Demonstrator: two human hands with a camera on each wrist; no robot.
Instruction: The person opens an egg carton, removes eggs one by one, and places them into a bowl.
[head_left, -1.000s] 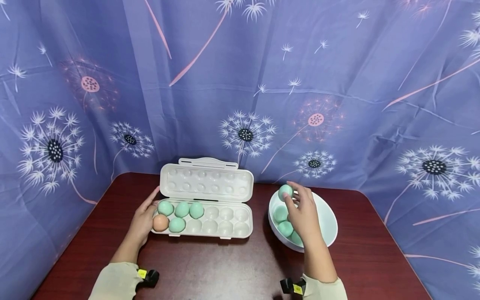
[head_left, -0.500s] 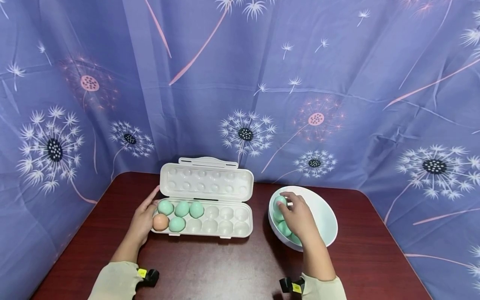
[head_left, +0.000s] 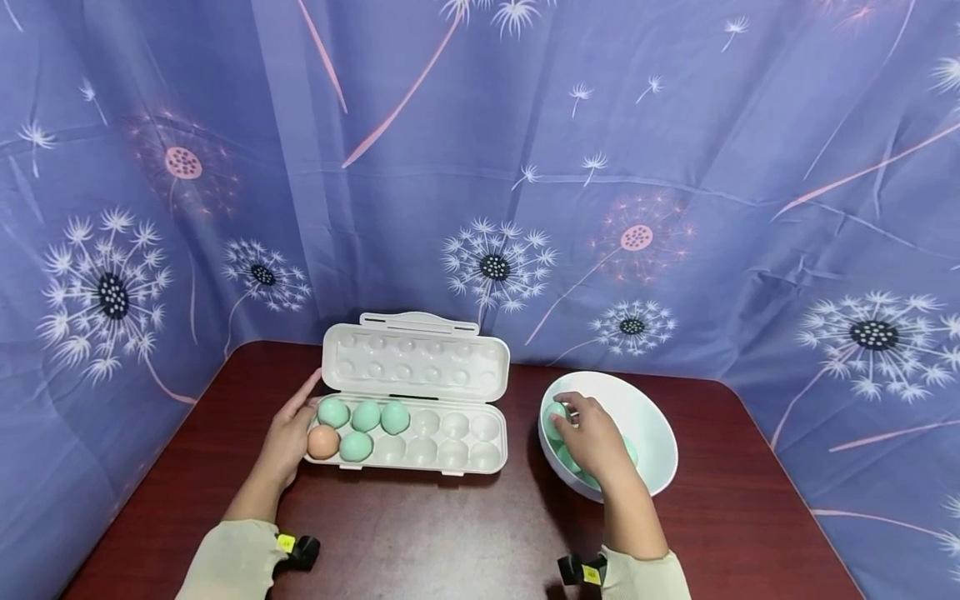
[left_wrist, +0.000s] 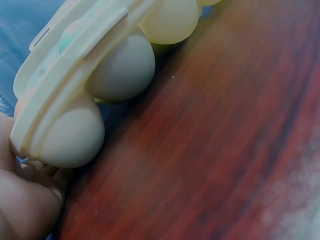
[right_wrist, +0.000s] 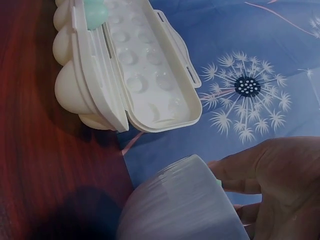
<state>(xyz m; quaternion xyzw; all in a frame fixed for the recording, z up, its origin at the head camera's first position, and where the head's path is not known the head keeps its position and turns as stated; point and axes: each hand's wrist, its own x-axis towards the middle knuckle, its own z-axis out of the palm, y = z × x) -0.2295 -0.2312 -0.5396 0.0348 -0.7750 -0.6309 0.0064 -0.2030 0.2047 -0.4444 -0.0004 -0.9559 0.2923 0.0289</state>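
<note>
A white plastic egg carton (head_left: 405, 463) lies with its lid (head_left: 415, 363) raised. Several green eggs (head_left: 356, 446) and one brown egg (head_left: 323, 442) fill cups at its left. My left hand (head_left: 283, 440) holds the carton's left end; in the left wrist view its fingers (left_wrist: 30, 192) reach under the end cup. On the right, my right hand (head_left: 594, 437) is inside a white bowl (head_left: 656, 421), its thumb and fingers round a green egg (head_left: 554, 421). More green eggs lie beneath and beside that hand, partly hidden. In the right wrist view the bowl's wall (right_wrist: 182, 205) hides most of the held egg.
Both stand on a dark red wooden table (head_left: 450, 533), near its back edge, with a gap between them. A blue curtain (head_left: 390, 200) with dandelion prints hangs close behind and at the sides. A black wrist camera (head_left: 572, 570) sits at each sleeve.
My right hand has lowered its green egg from above the bowl's rim down among the others. Another green egg now shows to the right of that hand. The left hand stays in place.
</note>
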